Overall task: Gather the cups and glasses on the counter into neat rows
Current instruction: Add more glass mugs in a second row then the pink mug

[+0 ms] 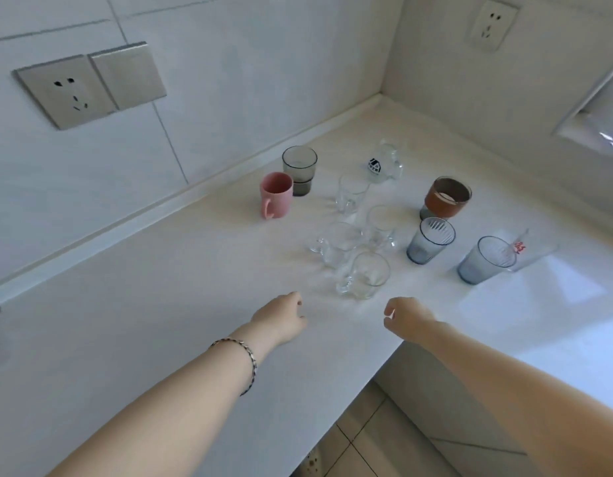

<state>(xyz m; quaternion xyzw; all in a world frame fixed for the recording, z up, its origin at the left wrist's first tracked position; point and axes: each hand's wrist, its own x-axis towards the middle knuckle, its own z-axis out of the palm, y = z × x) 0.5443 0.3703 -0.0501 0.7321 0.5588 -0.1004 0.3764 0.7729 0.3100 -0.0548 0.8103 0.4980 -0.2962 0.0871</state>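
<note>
Cups and glasses stand scattered on the white counter (160,304), toward the corner where two tiled walls meet. They are not in rows.

At the back left, a pink mug (276,194) stands just beside a grey glass (299,170), and the two seem to touch. Further right, near the wall, is a clear mug with a dark logo (384,161).

In the middle are four small clear mugs in a loose group: one at the back (351,192), one to the right (381,223), one to the left (336,244), and the nearest one (363,278), which is close to the hands.

On the right side a glass with a brown band (446,197) stands just behind a blue-grey ribbed glass (430,239). A second blue-grey glass (486,259) is further right, apart from the first. Partly behind it is a clear glass with red print (525,249); I cannot tell if this one is upright.

Both arms reach over the counter. The left hand (284,316) has the fingers loosely curled and holds nothing. A thin bracelet (243,352) is on its wrist. The right hand (405,318) is also loosely curled, with thumb and fingers near each other, and it holds nothing. Neither hand touches a cup.

A grey socket plate (88,86) is on the left wall and a white socket (492,24) is on the right wall.
</note>
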